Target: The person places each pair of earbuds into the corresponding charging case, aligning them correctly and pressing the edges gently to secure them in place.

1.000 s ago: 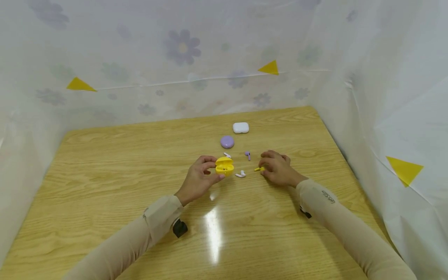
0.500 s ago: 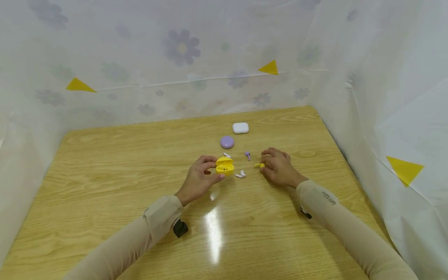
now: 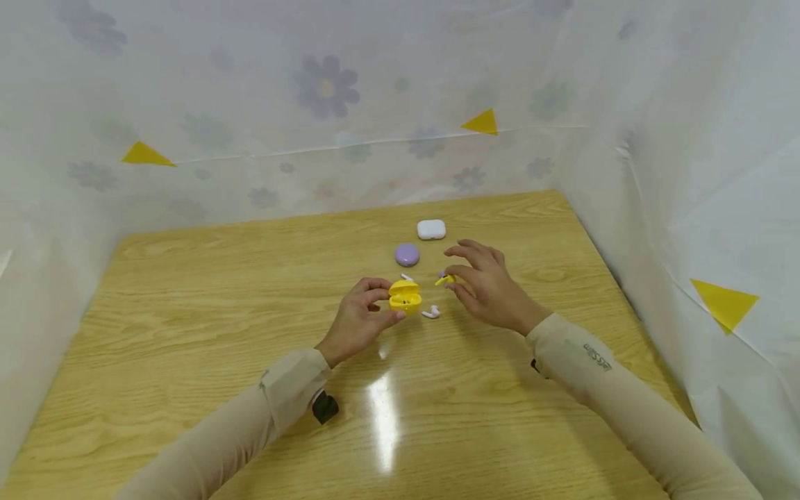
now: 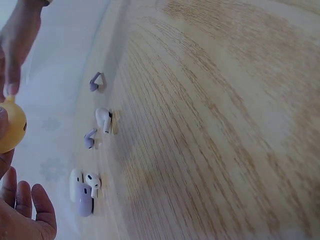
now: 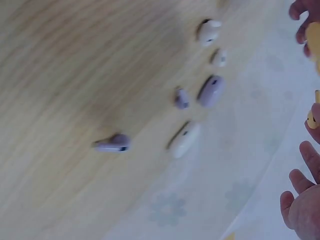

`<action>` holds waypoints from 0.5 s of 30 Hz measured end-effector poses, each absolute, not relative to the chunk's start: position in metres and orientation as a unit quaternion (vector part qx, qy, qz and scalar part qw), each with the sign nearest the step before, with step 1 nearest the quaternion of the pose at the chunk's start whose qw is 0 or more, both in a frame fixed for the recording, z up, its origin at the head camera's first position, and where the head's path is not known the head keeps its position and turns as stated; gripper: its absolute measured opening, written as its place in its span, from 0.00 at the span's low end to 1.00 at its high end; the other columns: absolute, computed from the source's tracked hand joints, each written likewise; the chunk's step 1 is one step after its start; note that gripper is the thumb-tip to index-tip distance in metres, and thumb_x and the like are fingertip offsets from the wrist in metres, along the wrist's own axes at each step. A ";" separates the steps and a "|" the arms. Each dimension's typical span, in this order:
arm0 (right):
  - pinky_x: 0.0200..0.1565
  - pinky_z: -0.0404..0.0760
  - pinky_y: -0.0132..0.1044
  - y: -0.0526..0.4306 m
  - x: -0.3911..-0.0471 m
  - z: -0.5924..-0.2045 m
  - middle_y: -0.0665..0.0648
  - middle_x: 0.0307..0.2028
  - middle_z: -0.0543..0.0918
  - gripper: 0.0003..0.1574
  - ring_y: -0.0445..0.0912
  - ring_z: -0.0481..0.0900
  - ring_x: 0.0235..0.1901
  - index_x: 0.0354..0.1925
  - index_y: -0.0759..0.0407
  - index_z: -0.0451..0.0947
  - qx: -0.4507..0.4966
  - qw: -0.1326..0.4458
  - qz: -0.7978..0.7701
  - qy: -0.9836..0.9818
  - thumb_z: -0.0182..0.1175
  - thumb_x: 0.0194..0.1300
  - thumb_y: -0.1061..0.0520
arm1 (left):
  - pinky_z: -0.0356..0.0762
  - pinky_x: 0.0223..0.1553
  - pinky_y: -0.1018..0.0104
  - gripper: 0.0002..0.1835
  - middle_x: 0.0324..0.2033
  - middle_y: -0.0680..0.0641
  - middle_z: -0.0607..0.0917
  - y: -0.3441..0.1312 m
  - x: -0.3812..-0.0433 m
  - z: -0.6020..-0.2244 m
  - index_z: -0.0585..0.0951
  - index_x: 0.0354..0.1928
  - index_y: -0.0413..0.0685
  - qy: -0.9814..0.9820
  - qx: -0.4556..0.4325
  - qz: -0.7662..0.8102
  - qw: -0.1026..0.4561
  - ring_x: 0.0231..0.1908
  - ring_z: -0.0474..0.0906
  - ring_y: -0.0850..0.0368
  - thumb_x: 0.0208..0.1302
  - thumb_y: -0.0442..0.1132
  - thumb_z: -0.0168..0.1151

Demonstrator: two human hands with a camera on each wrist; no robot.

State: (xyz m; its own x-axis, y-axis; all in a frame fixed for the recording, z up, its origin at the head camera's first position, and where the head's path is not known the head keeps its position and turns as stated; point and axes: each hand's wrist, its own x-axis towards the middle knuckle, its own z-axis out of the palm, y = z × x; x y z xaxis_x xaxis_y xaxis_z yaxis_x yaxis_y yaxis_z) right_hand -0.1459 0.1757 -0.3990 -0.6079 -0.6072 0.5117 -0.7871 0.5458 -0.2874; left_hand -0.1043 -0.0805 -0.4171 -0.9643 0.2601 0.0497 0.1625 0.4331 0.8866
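Observation:
In the head view my left hand (image 3: 359, 319) grips a yellow earbud case (image 3: 405, 303) with its lid raised and one earbud visibly seated inside. My right hand (image 3: 490, 288), to the right of the case, pinches a yellow earbud (image 3: 441, 280) between thumb and index finger, its other fingers spread. The same yellow earbud (image 5: 311, 120) shows at the edge of the right wrist view, close to the yellow case (image 5: 313, 40). A white earbud (image 3: 432, 312) lies between the hands, another white earbud (image 3: 407, 278) behind the case. A purple earbud (image 3: 442, 274) is partly covered by the yellow one.
Behind the hands a closed purple case (image 3: 407, 255) and a closed white case (image 3: 431, 230) lie on the wooden table (image 3: 250, 278). A second purple earbud (image 5: 114, 145) shows in the right wrist view. Pale flowered sheeting (image 3: 375, 104) rises along the back and sides.
My right hand has lifted the yellow earbud from the table and carried it left and farther back, toward the case. My left hand and the yellow case have hardly moved.

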 end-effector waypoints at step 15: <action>0.55 0.66 0.59 0.145 -0.131 -0.367 0.61 0.54 0.76 0.09 0.62 0.66 0.63 0.38 0.57 0.79 0.489 0.232 0.154 -0.827 0.66 0.57 0.64 | 0.74 0.49 0.58 0.12 0.53 0.47 0.77 -0.080 -0.104 -0.416 0.84 0.42 0.43 0.841 0.127 0.524 0.055 0.54 0.73 0.52 0.57 0.40 0.69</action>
